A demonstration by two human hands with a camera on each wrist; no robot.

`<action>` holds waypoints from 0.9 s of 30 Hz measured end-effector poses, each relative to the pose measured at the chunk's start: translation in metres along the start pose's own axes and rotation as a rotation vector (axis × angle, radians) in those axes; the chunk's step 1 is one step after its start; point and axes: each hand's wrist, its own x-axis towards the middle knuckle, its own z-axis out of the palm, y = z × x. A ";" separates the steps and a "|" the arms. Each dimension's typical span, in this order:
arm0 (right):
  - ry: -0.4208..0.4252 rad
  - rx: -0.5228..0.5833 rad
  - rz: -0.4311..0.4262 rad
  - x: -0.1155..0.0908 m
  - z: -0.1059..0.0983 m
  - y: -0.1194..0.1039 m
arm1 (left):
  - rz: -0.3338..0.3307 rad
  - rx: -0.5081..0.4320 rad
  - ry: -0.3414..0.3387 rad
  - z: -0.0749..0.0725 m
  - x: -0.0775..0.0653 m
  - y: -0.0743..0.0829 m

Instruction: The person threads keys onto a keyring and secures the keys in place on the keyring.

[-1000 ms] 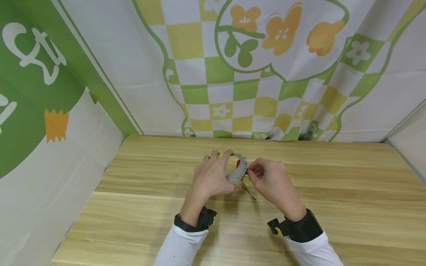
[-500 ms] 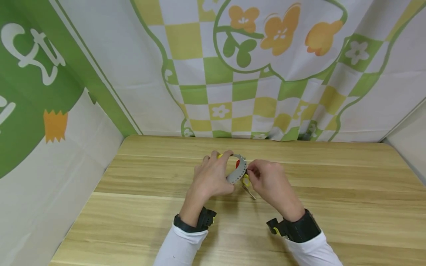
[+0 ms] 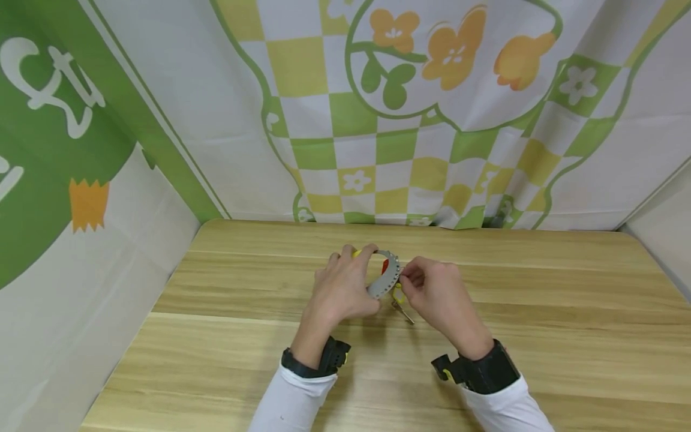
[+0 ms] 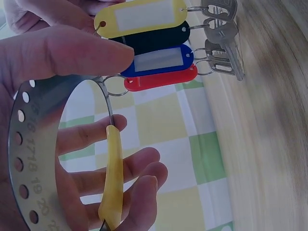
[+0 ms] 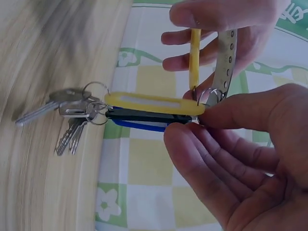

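Observation:
In the head view my left hand point(image 3: 345, 291) holds a big grey metal key ring point(image 3: 384, 284). Numbered holes run along its flat band point(image 4: 34, 159), and a yellow grip point(image 4: 113, 173) forms the opposite side, with fingers behind it. Several plastic key tags hang at the ring: yellow point(image 4: 144, 18), dark green point(image 4: 161, 38), blue point(image 4: 156, 61) and red point(image 4: 161, 80). Metal keys point(image 5: 74, 113) dangle from their far ends. My right hand point(image 3: 439, 294) pinches the near ends of the yellow tag point(image 5: 149, 103) and its neighbours between thumb and forefinger. The small wire loops there are partly hidden.
Both hands are above a wooden table point(image 3: 216, 336). Behind its far edge hangs a curtain point(image 3: 356, 150) with green and yellow checks, and another printed cloth point(image 3: 162, 234) stands at the left. Black camera bands point(image 3: 488, 369) circle the wrists.
The hands and the key ring stay nearly in place. My right fingers shift slightly at the tags, and the hanging tag and key swing a little.

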 end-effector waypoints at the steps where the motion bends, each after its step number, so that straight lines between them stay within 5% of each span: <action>1: 0.000 -0.001 0.017 0.000 0.000 -0.001 | 0.000 -0.001 0.000 0.000 0.000 0.000; 6: 0.001 -0.016 0.015 -0.001 -0.001 -0.002 | 0.001 -0.002 -0.001 0.000 0.000 0.000; 16: 0.060 -0.106 -0.192 -0.001 0.001 0.001 | 0.003 0.010 -0.003 0.000 0.000 0.000; 27: 0.011 0.003 0.106 0.000 0.001 -0.005 | 0.001 0.000 -0.006 0.000 0.000 0.001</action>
